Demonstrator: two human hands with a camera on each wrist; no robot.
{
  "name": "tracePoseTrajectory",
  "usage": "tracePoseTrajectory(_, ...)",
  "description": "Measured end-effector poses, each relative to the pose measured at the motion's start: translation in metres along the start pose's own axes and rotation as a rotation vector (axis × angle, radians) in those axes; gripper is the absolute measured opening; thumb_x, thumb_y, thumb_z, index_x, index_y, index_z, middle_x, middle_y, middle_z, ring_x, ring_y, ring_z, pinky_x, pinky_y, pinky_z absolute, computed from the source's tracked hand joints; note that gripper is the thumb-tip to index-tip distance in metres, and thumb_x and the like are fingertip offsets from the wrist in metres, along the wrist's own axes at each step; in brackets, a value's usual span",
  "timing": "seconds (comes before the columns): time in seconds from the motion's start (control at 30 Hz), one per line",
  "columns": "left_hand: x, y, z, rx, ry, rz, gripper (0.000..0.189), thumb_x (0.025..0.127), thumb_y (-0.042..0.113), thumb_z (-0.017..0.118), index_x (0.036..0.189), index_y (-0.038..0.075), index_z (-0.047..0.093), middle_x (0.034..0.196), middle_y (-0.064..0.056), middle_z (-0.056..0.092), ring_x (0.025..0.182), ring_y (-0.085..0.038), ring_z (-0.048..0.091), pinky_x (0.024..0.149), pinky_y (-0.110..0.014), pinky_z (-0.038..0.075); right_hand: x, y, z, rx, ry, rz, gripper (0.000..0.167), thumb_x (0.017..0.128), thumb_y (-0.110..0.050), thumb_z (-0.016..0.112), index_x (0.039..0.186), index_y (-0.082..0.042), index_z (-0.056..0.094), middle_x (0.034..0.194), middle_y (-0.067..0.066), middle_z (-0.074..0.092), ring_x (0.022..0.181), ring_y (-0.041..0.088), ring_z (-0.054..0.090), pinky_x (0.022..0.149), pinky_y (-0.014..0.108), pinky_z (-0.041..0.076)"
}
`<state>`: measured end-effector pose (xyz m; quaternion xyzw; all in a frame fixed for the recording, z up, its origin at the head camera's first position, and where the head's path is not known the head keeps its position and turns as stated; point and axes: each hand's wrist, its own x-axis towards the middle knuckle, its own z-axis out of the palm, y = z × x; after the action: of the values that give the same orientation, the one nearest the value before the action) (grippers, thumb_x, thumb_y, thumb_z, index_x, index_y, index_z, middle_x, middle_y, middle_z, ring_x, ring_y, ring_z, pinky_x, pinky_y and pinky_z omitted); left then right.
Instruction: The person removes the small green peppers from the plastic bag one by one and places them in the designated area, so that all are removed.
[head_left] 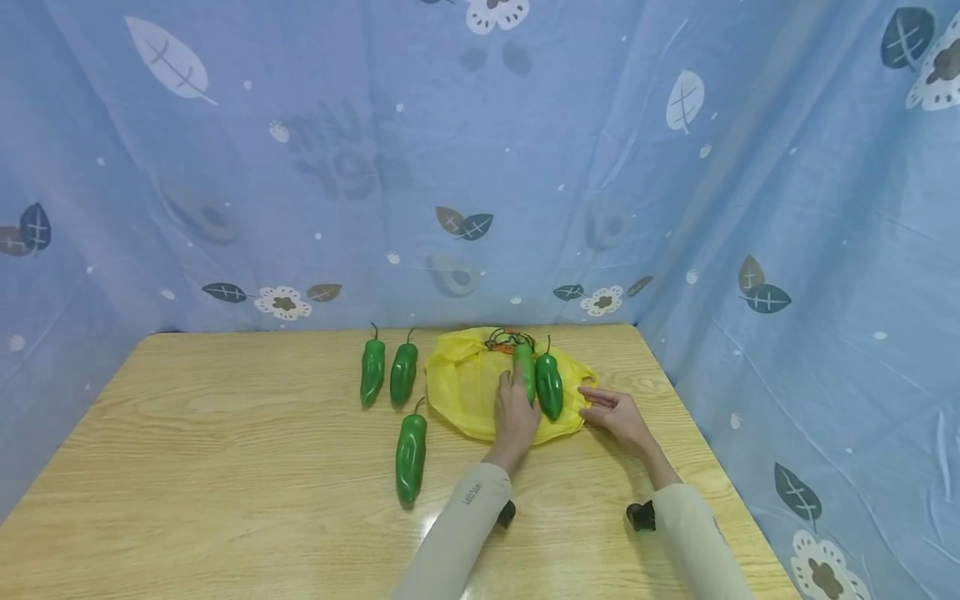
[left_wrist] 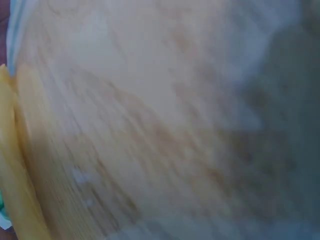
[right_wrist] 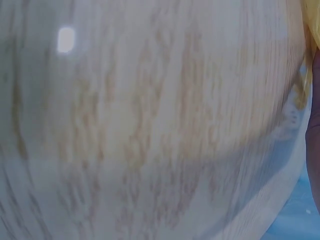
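A yellow mesh bag [head_left: 468, 392] lies flat at the back right of the wooden table, its cord with green and orange parts bunched at the far edge. Two green peppers are on it. My left hand [head_left: 517, 417] grips the paler pepper [head_left: 526, 367], fingers along its left side. Just right of that lies a darker pepper [head_left: 550, 386], stem pointing away. At the bag's right edge, my right hand [head_left: 617, 415] reaches in with extended fingers touching the mesh. The left wrist view catches only a strip of the bag [left_wrist: 17, 170].
Left of the bag, two green peppers [head_left: 372, 372] [head_left: 403, 373] lie side by side near the table's back edge. A third pepper [head_left: 411, 458] lies nearer to me. Blue patterned curtains [head_left: 360, 167] stand behind the table [head_left: 225, 467] and along its right side.
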<state>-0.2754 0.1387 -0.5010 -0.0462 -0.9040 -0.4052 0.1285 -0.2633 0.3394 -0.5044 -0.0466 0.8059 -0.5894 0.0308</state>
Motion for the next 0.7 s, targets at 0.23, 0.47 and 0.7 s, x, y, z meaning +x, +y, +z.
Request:
tracePoseTrajectory(0.23, 0.0064, 0.0012, 0.0024, 0.089, -0.027, 0.006, 0.070, 0.077, 0.001, 0.077, 0.140, 0.008, 0.047, 0.129, -0.021, 0.051, 0.099, -0.035, 0.061, 0.071, -0.040, 0.058, -0.0008, -0.0024, 0.0005, 0.005, 0.001, 0.003, 0.049, 0.089, -0.001, 0.065, 0.132, 0.012, 0.048, 0.137, 0.030, 0.046, 0.129, 0.042, 0.041, 0.094, 0.019, 0.047)
tracePoseTrajectory(0.47, 0.0078, -0.0017, 0.0027, -0.021, -0.009, -0.060, 0.062, 0.075, 0.005, 0.081, 0.131, 0.005, 0.055, 0.128, -0.017, 0.054, 0.101, -0.033, 0.062, 0.074, -0.037, 0.058, 0.0005, 0.0000, 0.0023, 0.012, 0.010, 0.003, 0.048, 0.088, 0.000, 0.065, 0.131, 0.013, 0.049, 0.136, 0.029, 0.047, 0.128, 0.042, 0.042, 0.091, 0.016, 0.047)
tracePoseTrajectory(0.7, 0.0085, -0.0043, 0.0009, -0.178, 0.046, -0.079, 0.054, 0.074, -0.006, 0.074, 0.126, -0.002, 0.059, 0.103, -0.016, 0.064, 0.080, -0.024, 0.063, 0.059, -0.028, 0.055, 0.0017, 0.0013, 0.0002, 0.031, 0.004, 0.004, 0.048, 0.088, 0.002, 0.064, 0.131, 0.014, 0.048, 0.136, 0.031, 0.046, 0.127, 0.042, 0.043, 0.087, 0.014, 0.048)
